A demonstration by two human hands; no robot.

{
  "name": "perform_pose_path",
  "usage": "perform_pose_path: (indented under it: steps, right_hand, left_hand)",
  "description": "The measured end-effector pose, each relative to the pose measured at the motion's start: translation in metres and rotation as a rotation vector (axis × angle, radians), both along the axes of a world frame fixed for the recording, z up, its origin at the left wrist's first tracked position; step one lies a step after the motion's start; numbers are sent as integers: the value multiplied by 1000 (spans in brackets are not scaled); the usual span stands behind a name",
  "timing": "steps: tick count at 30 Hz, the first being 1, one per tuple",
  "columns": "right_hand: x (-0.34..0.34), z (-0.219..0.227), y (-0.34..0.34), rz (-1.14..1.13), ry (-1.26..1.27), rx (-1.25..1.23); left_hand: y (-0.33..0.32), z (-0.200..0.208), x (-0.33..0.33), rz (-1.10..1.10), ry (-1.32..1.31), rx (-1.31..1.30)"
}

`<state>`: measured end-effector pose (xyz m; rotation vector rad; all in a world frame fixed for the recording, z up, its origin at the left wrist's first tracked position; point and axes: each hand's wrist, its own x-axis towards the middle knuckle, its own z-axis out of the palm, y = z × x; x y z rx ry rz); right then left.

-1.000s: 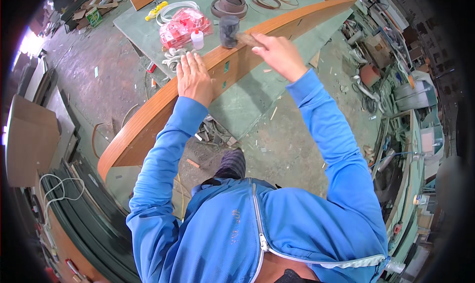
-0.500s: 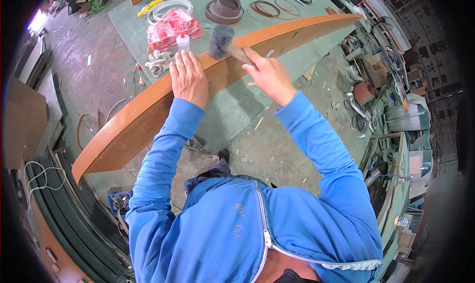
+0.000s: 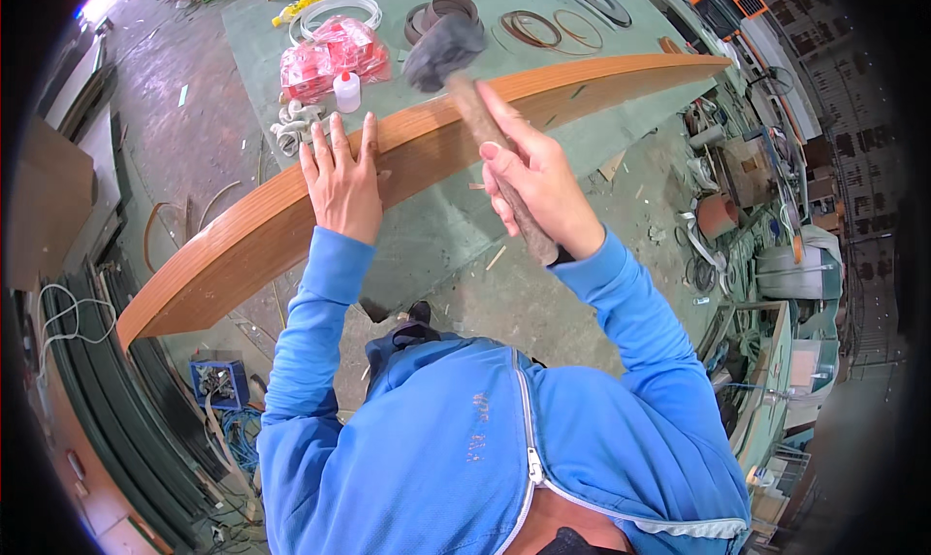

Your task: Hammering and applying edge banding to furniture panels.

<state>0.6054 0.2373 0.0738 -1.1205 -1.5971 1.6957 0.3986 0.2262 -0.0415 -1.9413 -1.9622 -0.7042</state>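
A long wood-grain board point(image 3: 242, 240), standing on its edge, runs across the work table with its orange-brown edge band facing up. My left hand point(image 3: 344, 186) lies on the board with fingers spread, the fingertips over its upper edge. In my right hand point(image 3: 545, 181) is the wooden handle of a mallet point(image 3: 446, 48), fingers wrapped round it. The mallet's dark, cylindrical head is raised above the board and blurred by motion. Just beyond my left fingertips stands a small white bottle point(image 3: 346, 92) with a red cap, beside a pair of crumpled grey-white gloves point(image 3: 296, 128).
On the green table point(image 3: 252, 55) are red-and-clear plastic packets point(image 3: 335, 55), a white coil point(image 3: 339, 14), rolls of brown edge banding point(image 3: 417, 21) and loose loops of banding point(image 3: 533, 29). A blue crate point(image 3: 220, 385) stands on the floor at left. Clutter lines the right side.
The mallet has risen off the board's edge, its head tilting up and away. My left hand has shifted a little left along the board, its fingers spreading wider.
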Motion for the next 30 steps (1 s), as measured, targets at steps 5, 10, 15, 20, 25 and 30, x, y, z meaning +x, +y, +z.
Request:
perform_pose_path:
  steps: [5,10,15,20,25,30]
  right_hand:
    - [2,8,7,21,-354,193]
    - [3,7,1,-93,-223,491]
    - [19,14,30,-12,-395,222]
    - [35,-2,41,5,-355,334]
    - [48,13,49,47,-427,346]
    - [63,-8,67,19,-537,323]
  left_hand:
    - [8,-2,9,11,-2,-41]
    - [17,-6,26,-45,-165,21]
    - [19,-8,33,87,-72,-14]
    - [29,-1,55,93,-117,-14]
    - [39,-5,74,51,-88,-7]
    - [52,-2,90,41,-138,-5]
